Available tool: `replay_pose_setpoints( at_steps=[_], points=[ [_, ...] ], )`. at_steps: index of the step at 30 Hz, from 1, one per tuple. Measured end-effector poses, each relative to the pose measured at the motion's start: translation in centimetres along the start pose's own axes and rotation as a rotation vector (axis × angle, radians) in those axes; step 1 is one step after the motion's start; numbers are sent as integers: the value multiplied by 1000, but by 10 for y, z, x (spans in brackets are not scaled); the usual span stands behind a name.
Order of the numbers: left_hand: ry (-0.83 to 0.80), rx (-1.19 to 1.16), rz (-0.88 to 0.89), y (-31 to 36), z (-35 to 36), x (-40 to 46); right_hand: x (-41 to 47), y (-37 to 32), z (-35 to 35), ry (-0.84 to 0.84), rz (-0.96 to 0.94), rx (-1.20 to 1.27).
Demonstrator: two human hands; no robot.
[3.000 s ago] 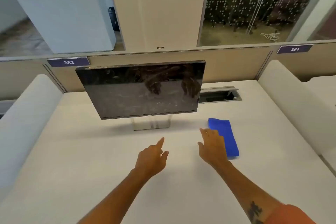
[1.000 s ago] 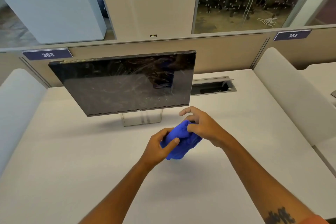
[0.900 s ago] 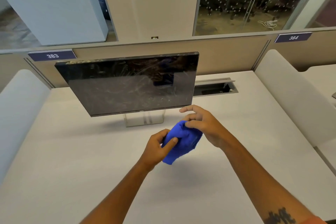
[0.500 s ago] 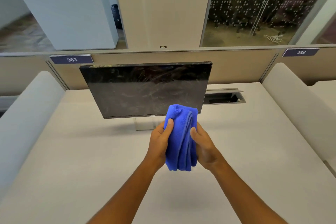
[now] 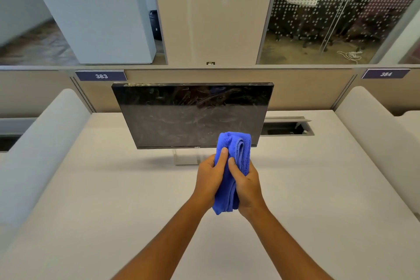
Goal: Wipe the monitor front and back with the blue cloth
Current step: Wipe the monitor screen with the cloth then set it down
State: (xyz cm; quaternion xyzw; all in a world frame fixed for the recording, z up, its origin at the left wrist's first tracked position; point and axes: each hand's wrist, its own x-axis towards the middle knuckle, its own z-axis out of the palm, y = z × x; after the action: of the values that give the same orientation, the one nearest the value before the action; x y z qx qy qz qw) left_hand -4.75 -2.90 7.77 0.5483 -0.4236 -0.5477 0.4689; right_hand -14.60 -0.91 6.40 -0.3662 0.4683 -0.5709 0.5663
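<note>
A black monitor (image 5: 186, 116) stands on a silver foot at the back of the white desk (image 5: 113, 200), its dark screen facing me and streaked with smudges. In front of its lower right corner I hold a folded blue cloth (image 5: 236, 150) upright above the desk. My left hand (image 5: 210, 177) grips the cloth's left side with the thumb on its front. My right hand (image 5: 246, 185) grips the right side, thumb also across the front. The cloth's top overlaps the screen's bottom edge in view; whether it touches is unclear.
An open cable hatch (image 5: 287, 127) sits in the desk right of the monitor. Padded white dividers (image 5: 43, 141) flank the desk on both sides. A low partition with number plates (image 5: 101, 75) runs behind, with glass and a white planter (image 5: 97, 20) beyond.
The cloth went from lying on the desk at the right to being gathered by both hands, folded upright, and raised in front of the monitor's lower right corner.
</note>
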Motion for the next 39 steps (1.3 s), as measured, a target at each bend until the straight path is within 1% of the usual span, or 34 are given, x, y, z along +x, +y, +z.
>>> replay_pose_setpoints(
  at_steps=[3, 5, 7, 9, 13, 15, 19, 23, 27, 30, 32, 36, 39],
  points=[
    [45, 183, 100, 4, -11, 6, 5, -6, -5, 30, -1, -2],
    [148, 258, 183, 9, -33, 13, 10, -12, -13, 70, 11, 2],
    [297, 352, 289, 14, -70, 22, 18, -18, -24, 88, 12, -2],
    [412, 481, 395, 22, -113, 31, 26, -24, -34, 95, -3, -22],
    [571, 721, 532, 50, -191, 47, 41, -34, -49, 131, -28, -62],
    [604, 860, 557, 68, -222, 56, 49, -38, -55, 146, -46, -90],
    [574, 1118, 485, 99, -265, 76, 64, -49, -60, 181, -82, -190],
    [464, 1286, 438, 122, -287, 96, 75, -59, -62, 208, -132, -308],
    [325, 1361, 390, 132, -291, 110, 90, -61, -66, 242, -191, -398],
    [256, 1410, 346, 135, -290, 116, 97, -63, -70, 254, -232, -427],
    [225, 1395, 323, 138, -289, 119, 102, -63, -74, 256, -264, -442],
    [201, 1409, 341, 142, -288, 122, 113, -60, -81, 286, -314, -503],
    [194, 1408, 348, 143, -286, 124, 121, -58, -81, 321, -402, -566]
  ],
)
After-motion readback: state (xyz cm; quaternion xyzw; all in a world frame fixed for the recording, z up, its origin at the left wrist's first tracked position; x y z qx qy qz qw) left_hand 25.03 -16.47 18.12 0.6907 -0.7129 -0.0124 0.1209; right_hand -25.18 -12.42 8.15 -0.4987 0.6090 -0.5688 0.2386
